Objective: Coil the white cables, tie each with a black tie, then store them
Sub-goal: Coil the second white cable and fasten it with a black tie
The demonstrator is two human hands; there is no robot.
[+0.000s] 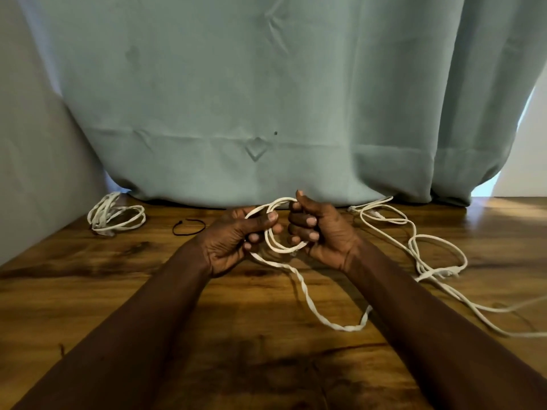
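Note:
Both hands hold a small coil of white cable (276, 247) just above the wooden table (88, 276), at the middle near the curtain. My left hand (236, 241) grips the coil's left side and my right hand (319, 232) grips its right side, thumb raised. From the coil a loose tail (313, 306) runs down over the table and under my right forearm. A second white cable (117, 216) lies coiled at the far left. A third white cable (426, 255) sprawls loose on the right. A black tie (189, 226) lies open on the table left of my left hand.
A pale green curtain (266, 99) hangs down to the table's back edge. A grey wall (29, 143) closes the left side. The loose cable on the right trails off the frame's right edge.

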